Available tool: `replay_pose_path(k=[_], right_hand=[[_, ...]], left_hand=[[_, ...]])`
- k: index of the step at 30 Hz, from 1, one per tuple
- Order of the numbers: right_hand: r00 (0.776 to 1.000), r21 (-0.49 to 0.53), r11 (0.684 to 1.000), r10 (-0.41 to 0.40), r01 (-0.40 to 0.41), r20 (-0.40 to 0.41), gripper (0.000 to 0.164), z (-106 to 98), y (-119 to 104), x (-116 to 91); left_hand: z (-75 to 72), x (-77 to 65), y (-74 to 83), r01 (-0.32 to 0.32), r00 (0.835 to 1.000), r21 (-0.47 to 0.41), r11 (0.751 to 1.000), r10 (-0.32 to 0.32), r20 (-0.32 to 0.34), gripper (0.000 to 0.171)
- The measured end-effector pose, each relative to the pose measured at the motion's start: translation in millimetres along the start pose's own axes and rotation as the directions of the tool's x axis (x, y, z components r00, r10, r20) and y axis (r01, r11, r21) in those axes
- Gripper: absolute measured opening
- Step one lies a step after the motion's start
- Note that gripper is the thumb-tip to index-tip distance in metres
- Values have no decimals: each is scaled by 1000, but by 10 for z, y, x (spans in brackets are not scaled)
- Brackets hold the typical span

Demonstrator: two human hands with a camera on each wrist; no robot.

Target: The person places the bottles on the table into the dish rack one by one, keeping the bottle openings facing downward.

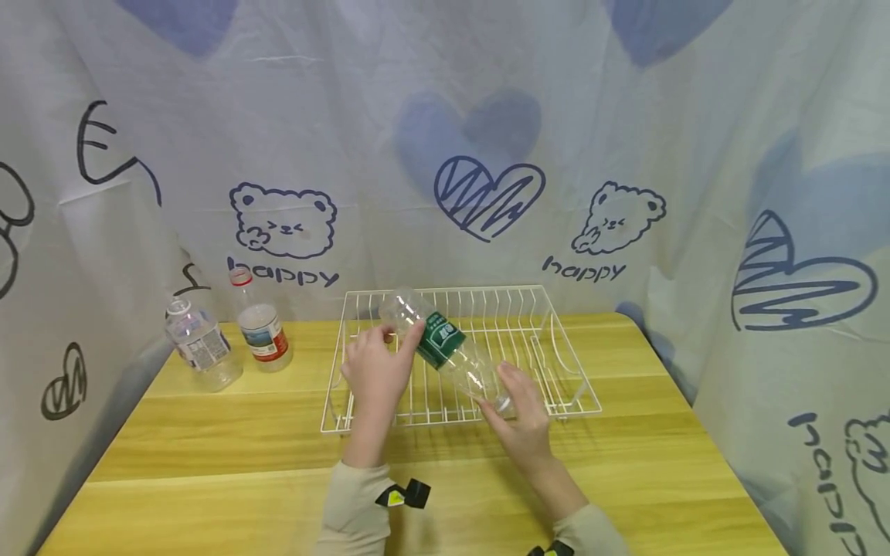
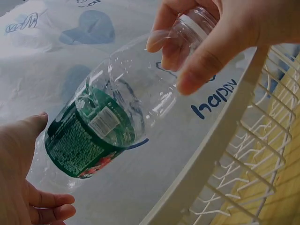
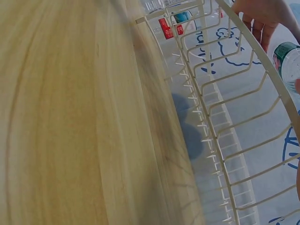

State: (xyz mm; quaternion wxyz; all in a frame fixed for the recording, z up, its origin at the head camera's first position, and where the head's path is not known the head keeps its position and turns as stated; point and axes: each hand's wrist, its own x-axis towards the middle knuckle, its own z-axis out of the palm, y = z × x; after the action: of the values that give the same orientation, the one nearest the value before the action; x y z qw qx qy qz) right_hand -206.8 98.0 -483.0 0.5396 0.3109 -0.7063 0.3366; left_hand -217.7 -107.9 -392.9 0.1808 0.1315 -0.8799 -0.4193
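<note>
A clear, empty plastic bottle (image 1: 473,371) with a green label (image 2: 89,136) is held at a slant above the white wire rack (image 1: 445,423). My right hand (image 1: 521,421) pinches it at the neck, thumb on one side and fingers on the other, as the left wrist view shows. The neck has a white ring and no cap. My left hand (image 1: 378,367) is at the bottle's base end with thumb and fingers spread apart, the thumb tip right at the label's edge. In the right wrist view, only a small part of the bottle (image 3: 290,65) shows beyond the rack's rim.
Left of the rack, two more clear plastic bottles stand on the wooden table (image 1: 229,440). One bottle (image 1: 205,347) has a whitish label and an uncapped mouth; the other bottle (image 1: 263,328) has a red ring and a blue-and-red label. A printed curtain (image 1: 389,116) hangs behind and on both sides.
</note>
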Motion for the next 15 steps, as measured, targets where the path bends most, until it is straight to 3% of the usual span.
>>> replay_pose_path(k=[9, 15], right_hand=[[992, -3, 993, -119, 119, -36, 41, 48, 23, 48], [992, -16, 992, -125, 125, -35, 39, 54, 10, 84]], left_hand=[[52, 56, 88, 92, 996, -80, 993, -91, 15, 94], [55, 92, 168, 107, 994, -205, 973, -108, 9, 79]])
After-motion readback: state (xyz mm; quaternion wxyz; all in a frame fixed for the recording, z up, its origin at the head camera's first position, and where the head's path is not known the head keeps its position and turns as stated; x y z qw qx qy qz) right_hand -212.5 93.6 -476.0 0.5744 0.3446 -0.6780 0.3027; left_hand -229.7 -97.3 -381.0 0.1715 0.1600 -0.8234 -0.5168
